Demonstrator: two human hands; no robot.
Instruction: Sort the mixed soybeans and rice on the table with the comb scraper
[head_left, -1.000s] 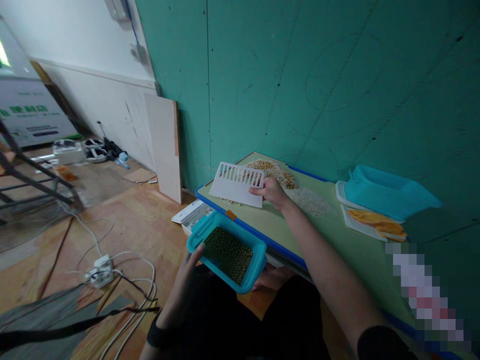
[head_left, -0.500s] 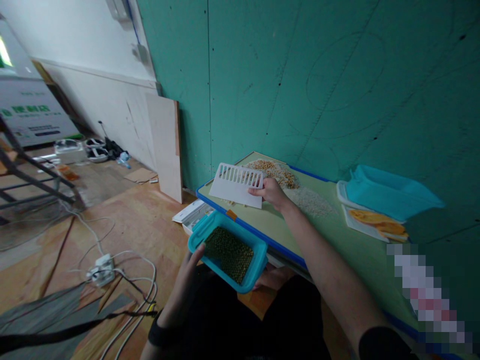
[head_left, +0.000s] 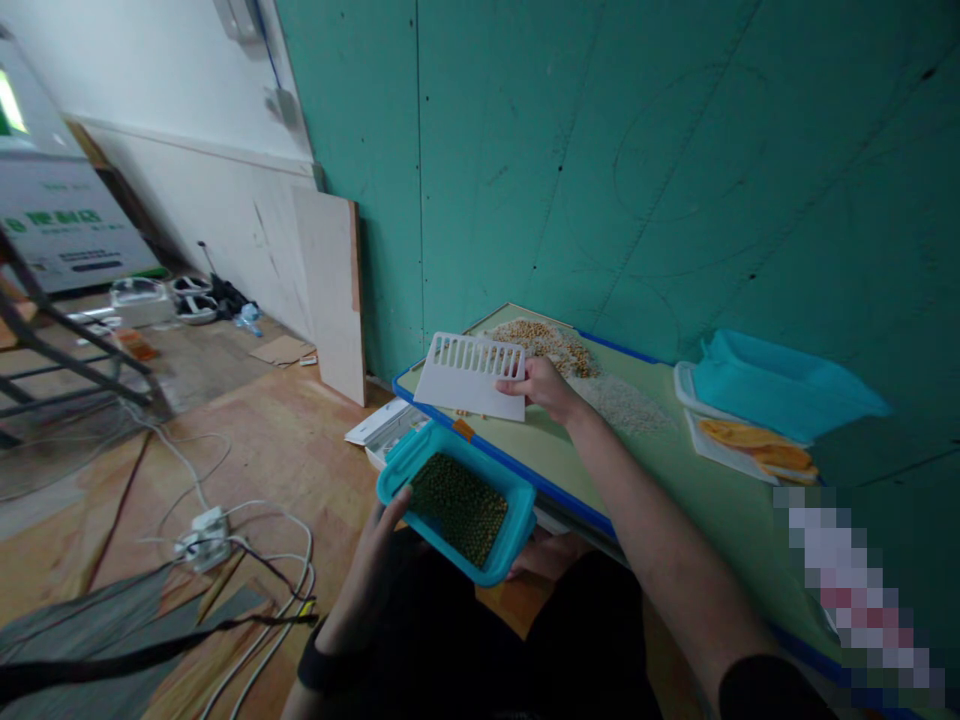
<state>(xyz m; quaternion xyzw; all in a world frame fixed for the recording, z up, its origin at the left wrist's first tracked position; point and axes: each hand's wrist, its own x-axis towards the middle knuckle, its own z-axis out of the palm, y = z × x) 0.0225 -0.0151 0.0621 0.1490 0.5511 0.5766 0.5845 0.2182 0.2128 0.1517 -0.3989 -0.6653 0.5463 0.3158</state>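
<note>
My left hand (head_left: 386, 535) grips the left side of a blue plastic container (head_left: 517, 545), its thumb over the rim. Small green beans (head_left: 461, 508), like mung beans, cover the container's bottom, and it hangs over my lap at the table's front edge. In my right hand (head_left: 544, 385) is a white slotted scraper (head_left: 472, 385), pinched at its right end with the row of slots upward. Beyond the scraper, a heap of tan beans mixed with pale grains (head_left: 544, 340) lies on the table. A pile of white rice-like grains (head_left: 630, 402) spreads just right of my right hand.
The pale green table (head_left: 720, 520) has a blue edge and stands against a green wall. On its right are a blue bin (head_left: 780, 385) and an orange cloth (head_left: 757, 445) on a white tray. A power strip (head_left: 206, 540) and cables lie on the floor at left.
The scraper has shifted slightly left and down, toward the table's front edge, in my right hand. My left hand and the container stay nearly still.
</note>
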